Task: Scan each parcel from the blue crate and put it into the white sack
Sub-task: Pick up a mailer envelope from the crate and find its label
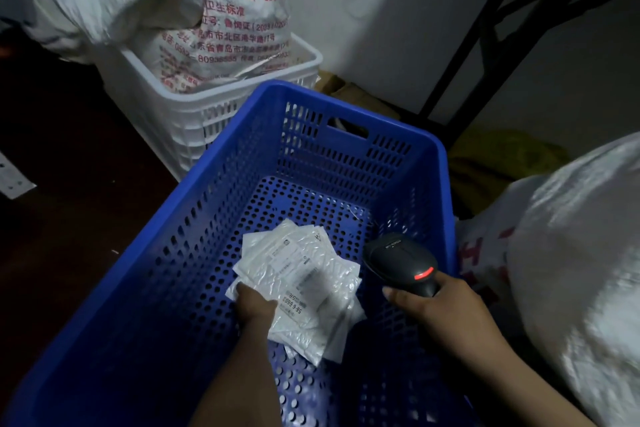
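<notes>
The blue crate (138, 288) has a bulging sack (571, 270) crowding its right wall and the red-printed white sack (242, 28) in a white crate (194, 125) beyond it; inside it the left hand (254, 305) grips white parcels (304, 281), the right hand (446, 309) clasps a black scanner (398, 257) beside them.

parcels (298, 284) in crate (166, 253), sack (239, 21) behind (in a basket (194, 121)), scanner (398, 257) right

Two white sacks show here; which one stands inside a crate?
The far sack, top left: it stands in the white crate. The near sack, at right, sits in no crate.
</notes>
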